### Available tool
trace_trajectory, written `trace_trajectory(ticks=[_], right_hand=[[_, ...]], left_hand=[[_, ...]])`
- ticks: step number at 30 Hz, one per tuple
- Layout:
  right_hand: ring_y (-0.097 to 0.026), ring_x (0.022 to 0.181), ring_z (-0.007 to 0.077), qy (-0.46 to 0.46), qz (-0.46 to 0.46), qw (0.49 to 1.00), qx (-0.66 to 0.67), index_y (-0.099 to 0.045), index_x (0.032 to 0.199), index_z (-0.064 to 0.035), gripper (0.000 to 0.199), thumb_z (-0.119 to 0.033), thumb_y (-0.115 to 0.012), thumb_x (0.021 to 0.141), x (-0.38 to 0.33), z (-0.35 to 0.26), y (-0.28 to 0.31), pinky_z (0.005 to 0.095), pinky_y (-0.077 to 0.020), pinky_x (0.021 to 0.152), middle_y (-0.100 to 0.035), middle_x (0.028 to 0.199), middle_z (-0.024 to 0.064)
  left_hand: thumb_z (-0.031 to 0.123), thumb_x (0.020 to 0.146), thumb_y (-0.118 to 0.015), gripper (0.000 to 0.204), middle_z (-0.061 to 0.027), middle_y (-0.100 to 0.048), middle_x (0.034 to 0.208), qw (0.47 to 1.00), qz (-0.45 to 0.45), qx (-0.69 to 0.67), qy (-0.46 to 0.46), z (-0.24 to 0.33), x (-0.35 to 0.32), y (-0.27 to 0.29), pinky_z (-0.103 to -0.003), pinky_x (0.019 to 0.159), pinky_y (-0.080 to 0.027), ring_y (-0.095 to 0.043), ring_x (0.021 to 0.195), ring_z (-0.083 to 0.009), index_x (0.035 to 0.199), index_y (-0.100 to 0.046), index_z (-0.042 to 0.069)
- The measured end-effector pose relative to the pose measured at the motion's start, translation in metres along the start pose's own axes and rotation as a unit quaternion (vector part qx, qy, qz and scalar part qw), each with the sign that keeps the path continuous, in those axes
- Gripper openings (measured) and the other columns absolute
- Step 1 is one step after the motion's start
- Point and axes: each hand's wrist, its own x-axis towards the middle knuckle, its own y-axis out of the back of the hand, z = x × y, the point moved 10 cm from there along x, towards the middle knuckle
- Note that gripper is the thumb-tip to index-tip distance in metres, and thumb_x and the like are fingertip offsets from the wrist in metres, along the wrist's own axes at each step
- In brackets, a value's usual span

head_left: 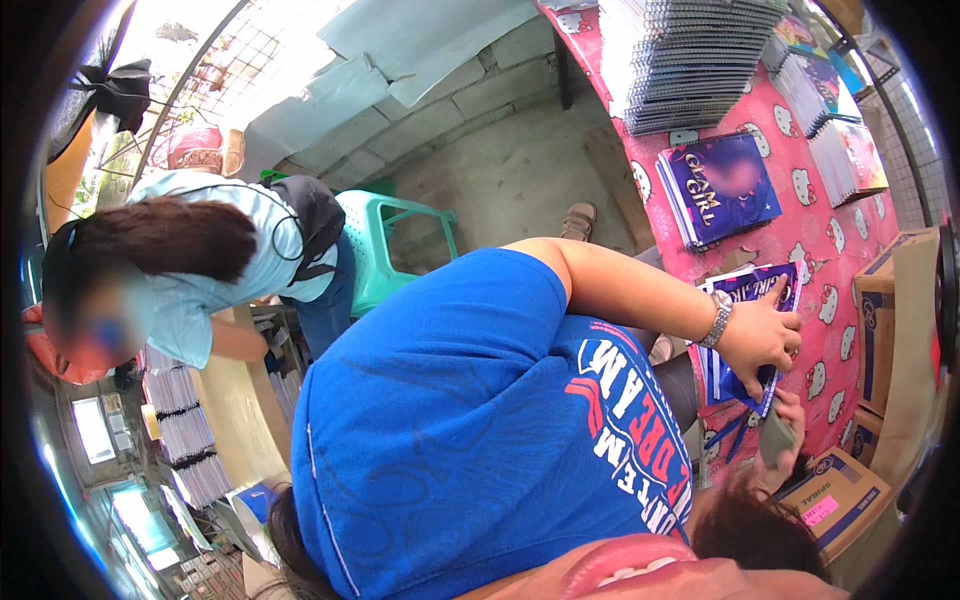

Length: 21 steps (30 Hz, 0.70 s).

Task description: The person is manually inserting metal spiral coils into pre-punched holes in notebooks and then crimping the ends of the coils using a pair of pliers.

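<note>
The left hand [757, 335] lies spread on the notebooks [745, 286] on the pink table [812, 345], seemingly to keep them from sliding, while the right hand [792, 414] curls round a grey-green object [776, 440] by their edge, with pens [725, 431] beside, probably for easy reach.

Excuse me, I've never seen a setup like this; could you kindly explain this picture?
No machine is at work here: these are a person's bare hands. The single wide, round-edged picture comes from a camera on that person's head, so their blue shirt shows too. The left hand, with a silver watch at its wrist, rests spread on blue-covered notebooks. The right hand seems to hold a greyish object, its kind unclear. The pink tablecloth also bears stacked spiral notebooks. Another person leans over at the picture's left.
</note>
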Motion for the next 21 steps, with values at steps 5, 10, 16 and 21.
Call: trace_trajectory(ticks=[5,10,16,21], right_hand=[[-0.051,0.112,0.0238,-0.139,-0.014,0.990,-0.036,-0.053,0.119,-0.0003,0.082,-0.068,-0.068,0.075,0.003,0.031,0.017,0.0368,-0.0411,0.099,-0.047,0.123,0.0147],[-0.051,0.112,0.0222,-0.116,0.020,0.992,-0.036,-0.054,0.122,-0.0012,0.081,-0.066,-0.068,0.076,0.012,0.034,0.010,0.0368,-0.0397,0.101,-0.051,0.120,0.0104],[-0.050,0.115,0.0224,-0.082,0.032,0.996,0.014,-0.052,0.119,-0.0020,0.071,-0.057,-0.071,0.078,0.020,0.028,0.014,0.0360,-0.0387,0.102,-0.049,0.121,0.0089],[-0.049,0.116,0.0217,-0.030,-0.001,0.993,0.112,-0.052,0.119,-0.0036,0.077,-0.061,-0.075,0.073,0.027,0.010,0.000,0.0342,-0.0378,0.102,-0.048,0.122,0.0078]], left_hand=[[0.059,0.066,-0.076,0.045,-0.0016,-0.060,0.102,1.000,-0.012,-0.008,0.009,0.000,0.000,-0.006,-0.086,0.095,-0.019,-0.050,0.116,-0.0251,0.090,-0.074,0.021],[0.059,0.067,-0.075,0.046,-0.0016,-0.060,0.105,0.999,-0.030,-0.010,0.014,-0.003,0.000,-0.006,-0.087,0.094,-0.018,-0.050,0.117,-0.0257,0.092,-0.074,0.021],[0.056,0.067,-0.077,0.044,-0.0012,-0.060,0.106,0.999,-0.041,-0.027,0.017,-0.003,0.005,-0.007,-0.088,0.094,-0.017,-0.049,0.120,-0.0256,0.096,-0.074,0.023],[0.051,0.072,-0.076,0.045,-0.0010,-0.061,0.108,0.997,-0.056,-0.040,0.020,-0.004,0.004,-0.009,-0.089,0.092,-0.018,-0.048,0.121,-0.0266,0.108,-0.069,0.025]])
